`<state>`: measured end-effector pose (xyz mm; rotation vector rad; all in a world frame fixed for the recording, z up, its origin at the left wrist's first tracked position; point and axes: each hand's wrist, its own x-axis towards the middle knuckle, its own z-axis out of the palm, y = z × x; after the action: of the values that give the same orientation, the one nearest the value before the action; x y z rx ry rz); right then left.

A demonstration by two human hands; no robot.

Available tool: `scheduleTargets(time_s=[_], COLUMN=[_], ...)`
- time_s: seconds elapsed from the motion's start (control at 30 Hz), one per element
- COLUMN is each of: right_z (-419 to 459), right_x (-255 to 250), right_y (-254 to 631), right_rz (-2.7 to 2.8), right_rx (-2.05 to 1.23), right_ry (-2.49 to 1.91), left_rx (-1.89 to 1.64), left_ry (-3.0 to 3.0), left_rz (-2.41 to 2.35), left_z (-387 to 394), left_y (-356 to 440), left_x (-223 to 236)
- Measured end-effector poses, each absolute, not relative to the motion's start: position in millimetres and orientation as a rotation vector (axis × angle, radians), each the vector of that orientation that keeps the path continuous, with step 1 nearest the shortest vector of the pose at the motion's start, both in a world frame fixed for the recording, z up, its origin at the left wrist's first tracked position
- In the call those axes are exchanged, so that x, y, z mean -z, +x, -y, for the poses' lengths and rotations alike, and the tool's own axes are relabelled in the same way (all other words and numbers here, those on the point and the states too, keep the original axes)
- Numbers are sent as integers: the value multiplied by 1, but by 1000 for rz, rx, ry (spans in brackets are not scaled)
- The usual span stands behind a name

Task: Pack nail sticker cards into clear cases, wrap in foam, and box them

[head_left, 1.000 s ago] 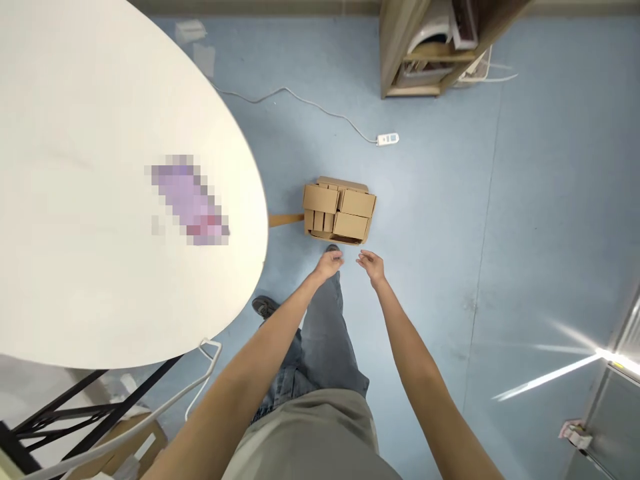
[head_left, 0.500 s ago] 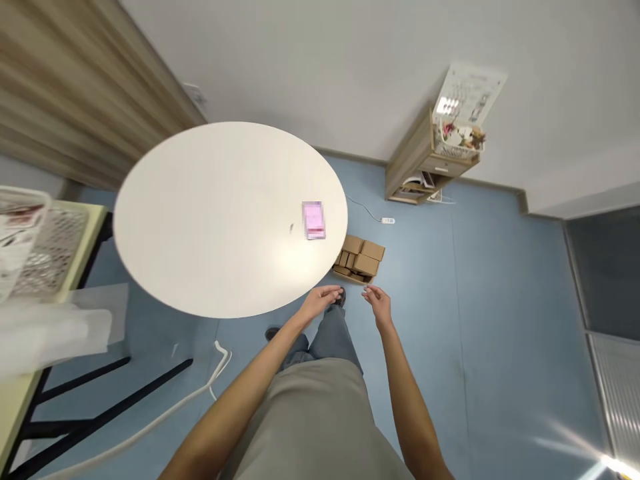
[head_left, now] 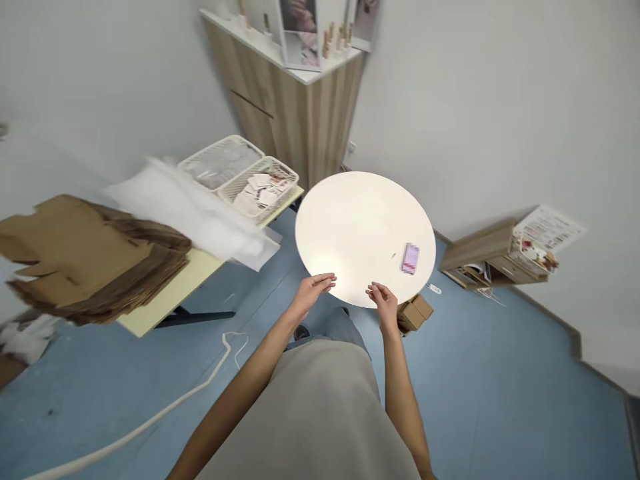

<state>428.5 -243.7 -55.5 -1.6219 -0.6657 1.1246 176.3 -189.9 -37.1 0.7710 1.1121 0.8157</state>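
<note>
My left hand (head_left: 314, 292) hovers at the front edge of a round white table (head_left: 360, 227), fingers stretched out and nothing held. To its right, my right hand (head_left: 384, 303) is also raised near the same edge, its fingers loosely bent, apart from the thumb and holding nothing. A gap lies between the two hands. On the right part of the tabletop lies a small pink and purple rectangular item (head_left: 411, 259), blurred out, with a tiny dark speck beside it.
On the left, a yellow table (head_left: 165, 293) carries flattened cardboard (head_left: 85, 253), white wrapping sheets (head_left: 195, 207) and two white baskets (head_left: 260, 190). Brown boxes (head_left: 415, 313) stand on the floor at right, near a wooden shelf (head_left: 490, 257). A white hose (head_left: 165, 403) crosses the floor.
My view has swung left, so the round table now appears farther right and the yellow table with its cardboard has come into sight. Both hands stay raised and free of objects.
</note>
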Motion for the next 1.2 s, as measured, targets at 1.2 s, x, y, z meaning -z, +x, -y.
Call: scheduleTargets(time_s=[1.2], right_z=[-192], right_x=[149], right_y=[71], right_rz=[2627], right_rx=[-733], right_ry=[-1642], left_rx=[-1197], left_ry=[393], left_rz=[-1546], left_z=[-13], left_y=[-75], left_x=[35])
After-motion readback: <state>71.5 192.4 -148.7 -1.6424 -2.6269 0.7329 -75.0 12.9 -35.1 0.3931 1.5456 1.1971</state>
